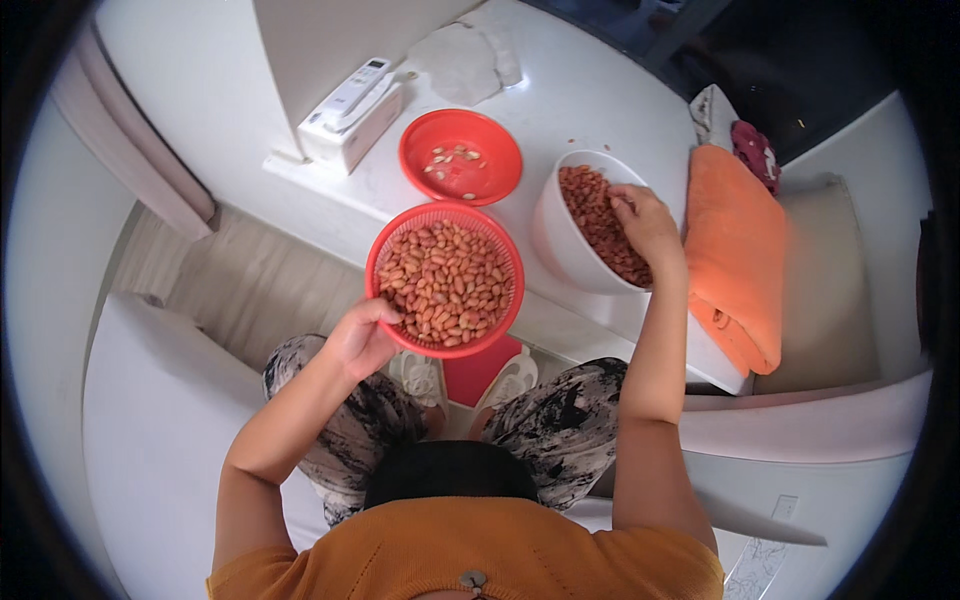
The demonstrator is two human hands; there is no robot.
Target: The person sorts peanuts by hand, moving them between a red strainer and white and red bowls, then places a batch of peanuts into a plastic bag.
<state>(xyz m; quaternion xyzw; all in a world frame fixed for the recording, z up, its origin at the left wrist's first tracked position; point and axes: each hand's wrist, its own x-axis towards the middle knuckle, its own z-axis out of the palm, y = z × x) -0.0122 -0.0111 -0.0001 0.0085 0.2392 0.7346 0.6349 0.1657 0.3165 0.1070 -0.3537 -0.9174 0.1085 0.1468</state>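
My left hand grips the near-left rim of a round red plastic basket, thumb over the edge. Reddish-skinned shelled peanuts fill much of that basket, which is held above my knees. To the right, a white plastic bucket leans towards me on a white ledge. Darker, smaller-looking reddish peanuts lie inside it. The fingertips of my right hand reach over the bucket's right side into these nuts; whether they pinch any is hidden. Behind the basket stands a shallow red basin with several pale pieces.
A white remote control lies on a white box by the wall corner. A crumpled pale bag sits at the back of the ledge. A folded orange towel lies right of the bucket, beside a beige cushion.
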